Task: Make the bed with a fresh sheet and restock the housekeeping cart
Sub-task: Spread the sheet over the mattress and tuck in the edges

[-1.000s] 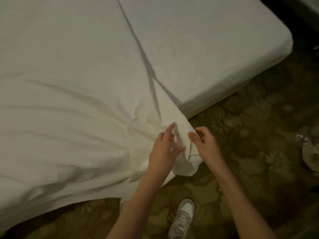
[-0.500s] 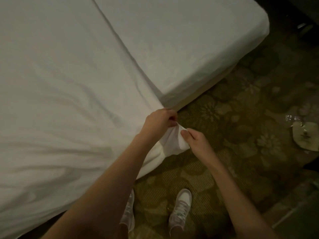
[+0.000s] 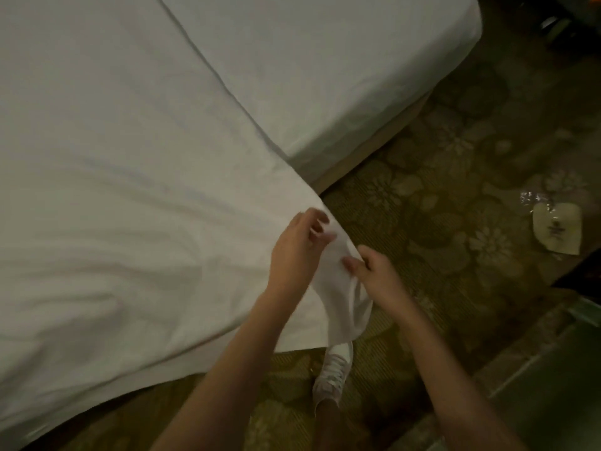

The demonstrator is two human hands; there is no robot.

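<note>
Left hand and right hand pinching hanging corner of white cotton bedsheet; loose pinch could slip, bunching cloth.

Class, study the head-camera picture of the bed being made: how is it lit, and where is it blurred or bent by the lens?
Head view: dim, warm, greenish light; the sheet reads grey, with soft shadows in its wrinkles. The left hand is slightly motion-blurred, the right hand sharper. The wide lens bows the mattress edge. The plastic packet glints faintly.

Matt white cloth sheet, patterned woven carpet, glossy crinkled plastic wrapper
</note>
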